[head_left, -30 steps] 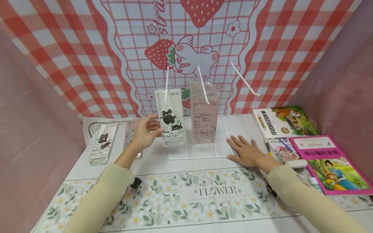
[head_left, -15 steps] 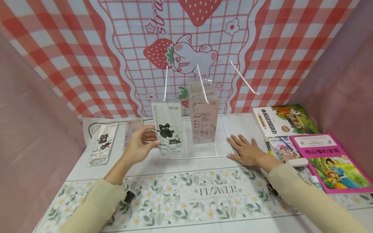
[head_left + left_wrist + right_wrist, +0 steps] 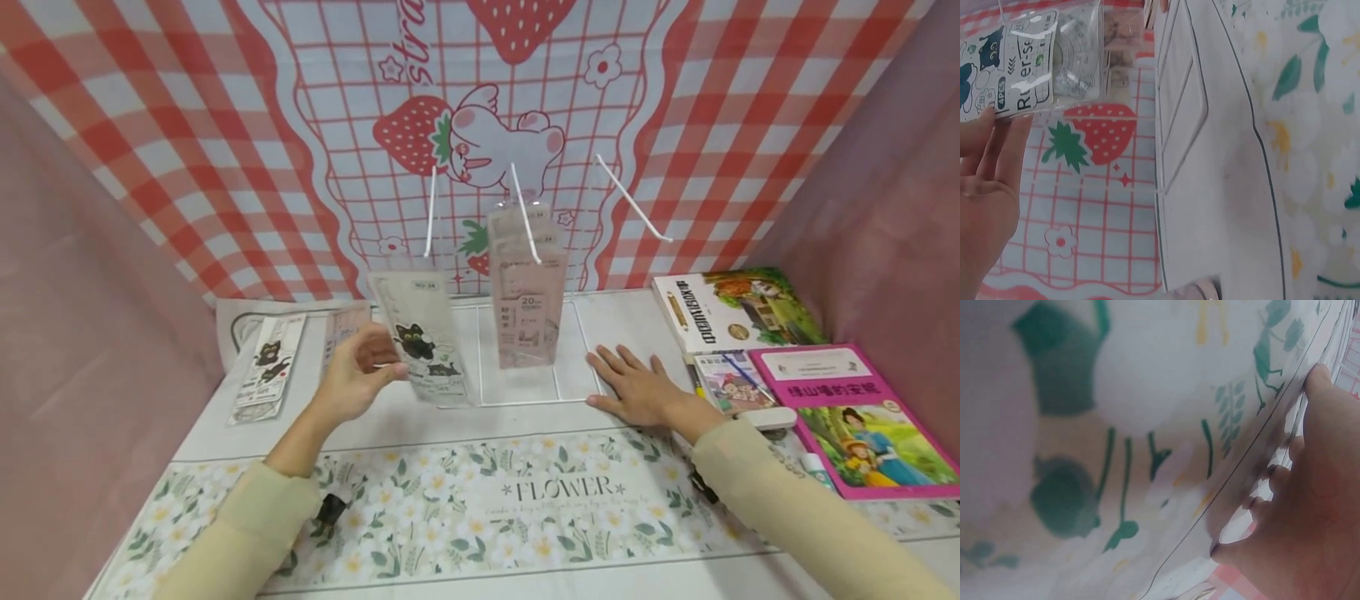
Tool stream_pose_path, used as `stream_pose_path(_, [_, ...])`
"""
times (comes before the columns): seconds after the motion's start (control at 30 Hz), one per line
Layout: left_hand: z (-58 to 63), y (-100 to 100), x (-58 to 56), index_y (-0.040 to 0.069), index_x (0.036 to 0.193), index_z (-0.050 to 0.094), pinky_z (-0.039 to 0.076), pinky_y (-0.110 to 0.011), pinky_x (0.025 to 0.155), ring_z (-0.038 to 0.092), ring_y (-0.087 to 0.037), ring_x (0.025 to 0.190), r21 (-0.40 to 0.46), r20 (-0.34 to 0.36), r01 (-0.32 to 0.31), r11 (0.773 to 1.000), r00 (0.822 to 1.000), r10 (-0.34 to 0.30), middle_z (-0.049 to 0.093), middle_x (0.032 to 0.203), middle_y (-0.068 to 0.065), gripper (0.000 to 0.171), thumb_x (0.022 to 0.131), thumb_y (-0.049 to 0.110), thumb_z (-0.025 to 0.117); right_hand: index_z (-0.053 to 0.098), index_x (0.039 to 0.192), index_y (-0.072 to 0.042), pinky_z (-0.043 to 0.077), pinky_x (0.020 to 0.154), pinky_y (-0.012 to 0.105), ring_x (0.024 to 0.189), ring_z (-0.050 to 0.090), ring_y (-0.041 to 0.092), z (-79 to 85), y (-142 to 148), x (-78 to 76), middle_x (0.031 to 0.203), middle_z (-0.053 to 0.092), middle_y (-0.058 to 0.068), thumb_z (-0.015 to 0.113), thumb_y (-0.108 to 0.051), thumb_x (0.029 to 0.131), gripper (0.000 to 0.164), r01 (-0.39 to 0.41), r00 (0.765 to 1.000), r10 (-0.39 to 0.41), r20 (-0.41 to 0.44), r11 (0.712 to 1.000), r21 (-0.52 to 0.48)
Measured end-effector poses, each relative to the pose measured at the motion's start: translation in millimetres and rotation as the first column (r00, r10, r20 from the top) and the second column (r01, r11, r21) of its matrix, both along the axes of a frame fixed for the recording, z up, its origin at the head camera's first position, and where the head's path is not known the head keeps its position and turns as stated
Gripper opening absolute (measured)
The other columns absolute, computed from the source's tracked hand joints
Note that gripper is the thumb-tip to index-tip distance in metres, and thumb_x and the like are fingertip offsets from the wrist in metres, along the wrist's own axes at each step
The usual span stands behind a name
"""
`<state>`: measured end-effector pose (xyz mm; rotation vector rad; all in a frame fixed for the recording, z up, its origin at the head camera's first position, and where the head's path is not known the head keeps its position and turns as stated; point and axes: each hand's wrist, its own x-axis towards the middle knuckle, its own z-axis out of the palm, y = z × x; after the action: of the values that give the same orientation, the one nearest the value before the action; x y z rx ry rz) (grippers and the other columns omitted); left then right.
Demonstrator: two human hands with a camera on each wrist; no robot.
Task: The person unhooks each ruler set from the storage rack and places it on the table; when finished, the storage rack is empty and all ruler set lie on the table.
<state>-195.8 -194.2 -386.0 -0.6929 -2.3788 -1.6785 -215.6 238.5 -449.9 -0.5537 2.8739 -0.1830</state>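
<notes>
In the head view my left hand (image 3: 354, 375) pinches the near-left edge of a clear-wrapped ruler set (image 3: 425, 333) printed with black cats. The pack tilts, its top close to the tip of the left white prong (image 3: 431, 212); whether it hangs there I cannot tell. In the left wrist view thumb and fingers meet at the edge of that ruler set (image 3: 1029, 62). Several pink ruler packs (image 3: 528, 312) hang on the middle prong (image 3: 525, 212). My right hand (image 3: 637, 387) rests with spread fingers beside the right edge of the wire rack base (image 3: 517, 405).
Left on the table lie another cat ruler set (image 3: 267, 367) and a pink pack (image 3: 343, 329), partly behind my left hand. To the right are a white-covered book (image 3: 731, 308), a pink book (image 3: 855, 421) and small stationery. A bare right prong (image 3: 633, 200) juts forward.
The cat ruler set, in my left hand, has come down and toward me, and its top has swung left into a tilt. My right hand has stayed in place.
</notes>
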Motion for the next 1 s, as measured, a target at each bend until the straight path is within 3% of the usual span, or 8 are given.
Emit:
stream_pose_path(0.1, [-5.9,-18.7,-6.3,-0.007,0.121,0.046,0.062,-0.023,0.079,0.065,0.003,0.09,-0.005,0.125,0.028,1.0,0.992,-0.027,0.064,0.098,0.011,0.044,0.082,-0.01,0.067,0.018,0.155,-0.02,0.011,0.114,0.077,0.15,0.014,0.042,-0.3,-0.8,-0.4,0.164,0.016,0.01,0.043,-0.062,0.095,0.078,0.0,1.0,0.0,0.003,1.0,-0.005])
stream_pose_path(0.23, [-19.3,-45.7,-19.8,0.0,0.126,0.043,0.064,-0.033,0.078,0.068,-0.003,0.086,-0.017,0.293,0.003,1.0,0.956,0.002,0.065,0.095,0.014,0.049,0.083,-0.01,0.065,0.017,0.156,-0.021,0.01,0.114,0.077,0.15,0.013,0.041,-2.7,-0.4,-2.0,0.164,0.015,0.009,0.042,-0.062,0.095,0.078,0.004,1.0,-0.004,0.006,1.0,0.002])
stream_pose_path(0.4, [-32.1,-58.6,-32.1,0.013,0.139,0.04,0.063,-0.043,0.074,0.069,-0.007,0.073,-0.063,0.469,-0.123,0.99,0.872,0.138,0.064,0.09,0.009,0.062,0.085,-0.004,0.065,0.016,0.156,-0.022,0.008,0.114,0.077,0.151,0.011,0.041,-3.2,1.0,-3.0,0.165,0.013,0.009,0.042,-0.063,0.094,0.078,0.009,1.0,-0.009,0.014,1.0,0.004])
stream_pose_path(0.47, [-34.7,-56.5,-37.1,0.016,0.145,0.035,0.064,-0.041,0.073,0.069,-0.008,0.07,-0.075,0.517,-0.143,0.987,0.841,0.161,0.064,0.09,0.007,0.069,0.086,-0.003,0.065,0.016,0.156,-0.021,0.009,0.114,0.077,0.151,0.012,0.041,-2.8,1.3,-3.2,0.165,0.014,0.009,0.042,-0.063,0.094,0.079,0.006,1.0,-0.006,0.011,1.0,0.0])
stream_pose_path(0.67, [-40.1,-41.7,-52.1,0.013,0.152,0.027,0.063,-0.033,0.073,0.066,-0.011,0.074,-0.082,0.588,-0.122,0.989,0.795,0.147,0.06,0.099,-0.007,0.077,0.086,-0.005,0.063,0.017,0.156,-0.021,0.01,0.113,0.078,0.15,0.013,0.042,-2.5,1.0,-2.7,0.164,0.015,0.01,0.042,-0.063,0.094,0.079,0.001,1.0,-0.001,0.006,1.0,-0.001])
stream_pose_path(0.87, [-47.9,-33.3,-64.7,0.01,0.149,0.032,0.062,-0.028,0.071,0.063,-0.013,0.077,-0.132,0.615,-0.231,0.964,0.744,0.262,0.054,0.121,-0.02,0.071,0.086,-0.008,0.06,0.018,0.156,-0.021,0.01,0.113,0.078,0.15,0.013,0.042,-2.9,0.4,-2.0,0.164,0.016,0.01,0.043,-0.063,0.094,0.078,0.001,1.0,-0.001,0.008,1.0,-0.012])
stream_pose_path(0.93, [-50.6,-32.7,-69.1,0.008,0.149,0.033,0.063,-0.028,0.072,0.064,-0.012,0.077,-0.148,0.607,-0.262,0.954,0.737,0.297,0.054,0.124,-0.023,0.07,0.086,-0.008,0.059,0.018,0.156,-0.021,0.01,0.114,0.077,0.15,0.013,0.041,-3.2,0.3,-2.2,0.164,0.016,0.01,0.043,-0.063,0.094,0.079,0.004,1.0,-0.004,0.011,1.0,-0.012])
stream_pose_path(1.0, [-53.4,-32.5,-74.2,0.006,0.149,0.033,0.063,-0.029,0.073,0.065,-0.011,0.075,-0.179,0.581,-0.274,0.945,0.745,0.327,0.054,0.126,-0.026,0.069,0.087,-0.007,0.06,0.018,0.156,-0.021,0.01,0.113,0.078,0.15,0.013,0.042,-2.8,0.6,-2.7,0.164,0.016,0.01,0.043,-0.063,0.094,0.079,0.003,1.0,-0.003,0.008,1.0,-0.008])
